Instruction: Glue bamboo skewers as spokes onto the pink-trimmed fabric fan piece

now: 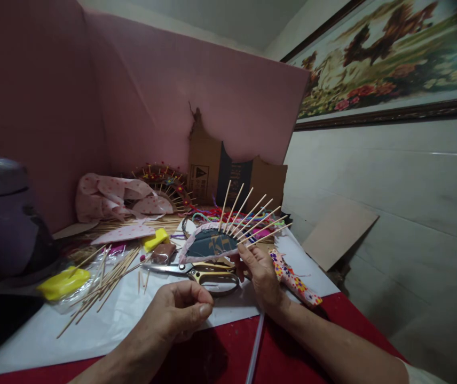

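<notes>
My right hand [262, 277] grips one end of a half-round cardboard piece [208, 242] between thumb and fingers. Its dark printed face is edged with pale pink cloth, and several thin wooden sticks [248, 210] fan out from its curved side. To the left and lower, my left hand [180, 306] is closed in a pinch, apart from the cardboard; anything between its fingertips is too small or hidden to make out. Scissors with yellow-and-dark handles [214, 277] lie just beyond the left hand. Beside my right wrist is a flower-patterned cloth piece [296, 280].
Loose wooden sticks [104, 282], yellow clay [64, 282] and a wrapped brown block [163, 253] lie on white sheeting [120, 322]. Behind stand a decorated stick arch [164, 178] and cut cardboard [236, 178]. A purple container [4, 213] is left; a translucent rod [255, 346] lies in front.
</notes>
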Demonstrator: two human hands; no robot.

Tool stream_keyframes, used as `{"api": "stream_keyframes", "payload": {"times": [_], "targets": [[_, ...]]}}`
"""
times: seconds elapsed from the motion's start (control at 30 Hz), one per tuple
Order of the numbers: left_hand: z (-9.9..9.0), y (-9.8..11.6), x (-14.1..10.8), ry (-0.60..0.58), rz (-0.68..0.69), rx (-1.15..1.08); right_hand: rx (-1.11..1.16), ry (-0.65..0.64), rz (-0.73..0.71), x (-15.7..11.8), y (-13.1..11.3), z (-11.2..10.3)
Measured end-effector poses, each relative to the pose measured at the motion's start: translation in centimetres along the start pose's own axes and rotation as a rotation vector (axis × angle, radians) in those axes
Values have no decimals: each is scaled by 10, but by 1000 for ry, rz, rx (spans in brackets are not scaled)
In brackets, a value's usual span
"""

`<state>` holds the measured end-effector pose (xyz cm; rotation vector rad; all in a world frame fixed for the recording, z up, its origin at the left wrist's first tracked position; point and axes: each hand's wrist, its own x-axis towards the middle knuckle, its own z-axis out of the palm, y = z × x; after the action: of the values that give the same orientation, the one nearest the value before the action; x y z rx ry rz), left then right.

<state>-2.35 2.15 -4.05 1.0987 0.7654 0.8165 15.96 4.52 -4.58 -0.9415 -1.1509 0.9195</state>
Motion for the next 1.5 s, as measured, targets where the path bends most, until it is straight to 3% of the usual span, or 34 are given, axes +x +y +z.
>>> {"api": "stream_keyframes", "payload": {"times": [0.63,1.03,1.5], "targets": [[3,-3,2,-41,-44,6,-66,-63,-51,-4,-1,-1],[1,-7,7,20,-36,41,-51,-159,-85,-13,-9,2],[0,-10,3,-124,-78,13,-37,-157,-53,-13,-9,3]]}}
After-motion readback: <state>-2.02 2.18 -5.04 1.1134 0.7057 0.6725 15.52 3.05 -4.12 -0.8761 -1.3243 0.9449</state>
